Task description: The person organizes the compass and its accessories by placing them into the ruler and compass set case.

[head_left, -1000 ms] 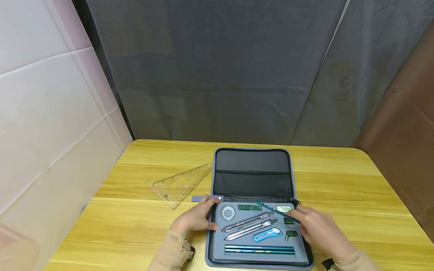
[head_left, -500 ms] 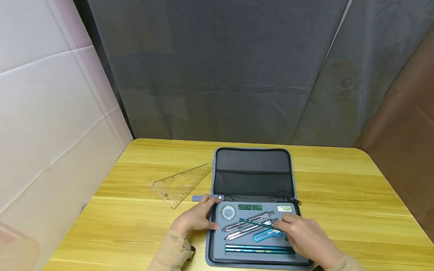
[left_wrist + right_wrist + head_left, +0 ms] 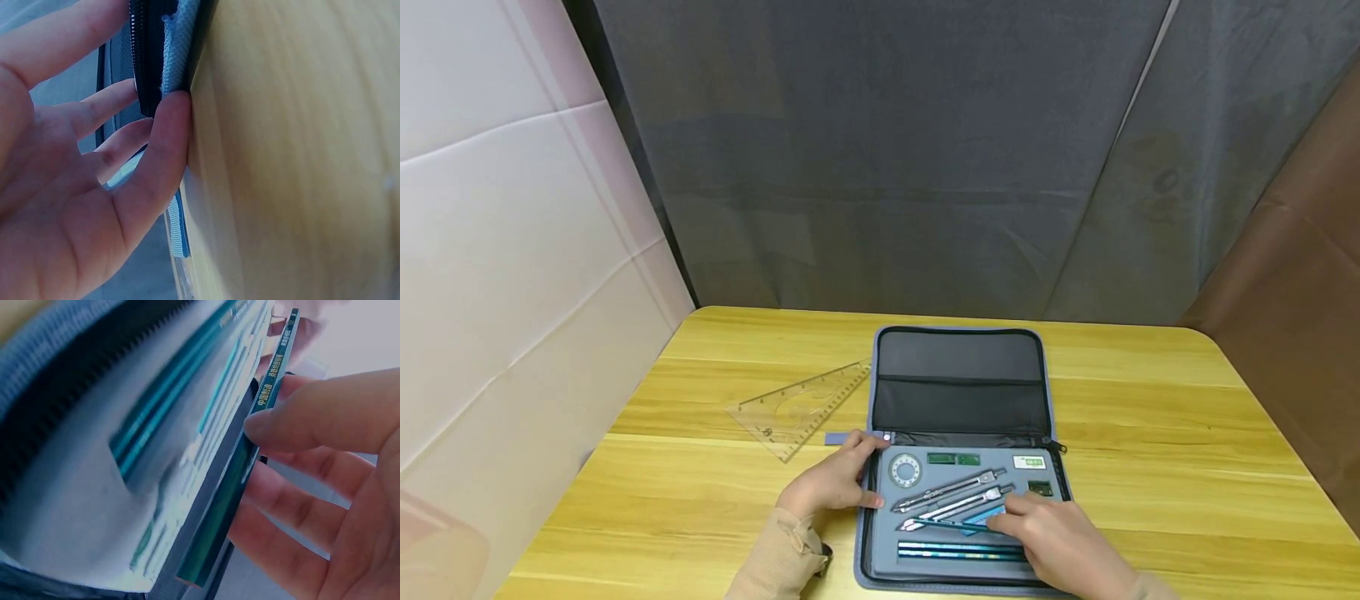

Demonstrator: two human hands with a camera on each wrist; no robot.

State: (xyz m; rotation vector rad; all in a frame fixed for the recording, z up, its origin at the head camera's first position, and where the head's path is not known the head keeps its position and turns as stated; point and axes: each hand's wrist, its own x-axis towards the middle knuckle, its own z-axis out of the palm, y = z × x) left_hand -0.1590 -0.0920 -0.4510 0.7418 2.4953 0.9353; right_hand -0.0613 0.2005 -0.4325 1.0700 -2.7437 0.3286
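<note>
My right hand (image 3: 1060,533) pinches a dark green pencil (image 3: 947,524) between thumb and fingers, low over the tray of an open zip case (image 3: 962,404). In the right wrist view the pencil (image 3: 250,444) runs lengthwise past the thumb, gold lettering on its side. Two similar pencils (image 3: 955,551) lie in the front slot. Under the held pencil is a light blue cutter (image 3: 985,517), partly covered by the hand. My left hand (image 3: 835,482) rests at the tray's left edge, thumb and fingers spread; in the left wrist view its fingertips touch the case's fabric edge (image 3: 178,47).
The grey tray also holds two metal compasses (image 3: 955,490), a round white-ringed piece (image 3: 905,471), small green pieces (image 3: 953,459) and a white eraser (image 3: 1028,462). A clear set square (image 3: 805,408) lies left of the case on the wooden table (image 3: 1172,433).
My right hand has carried the pencil from the tray's back right corner forward and left, lower toward the front slot. The left hand has stayed in place.
</note>
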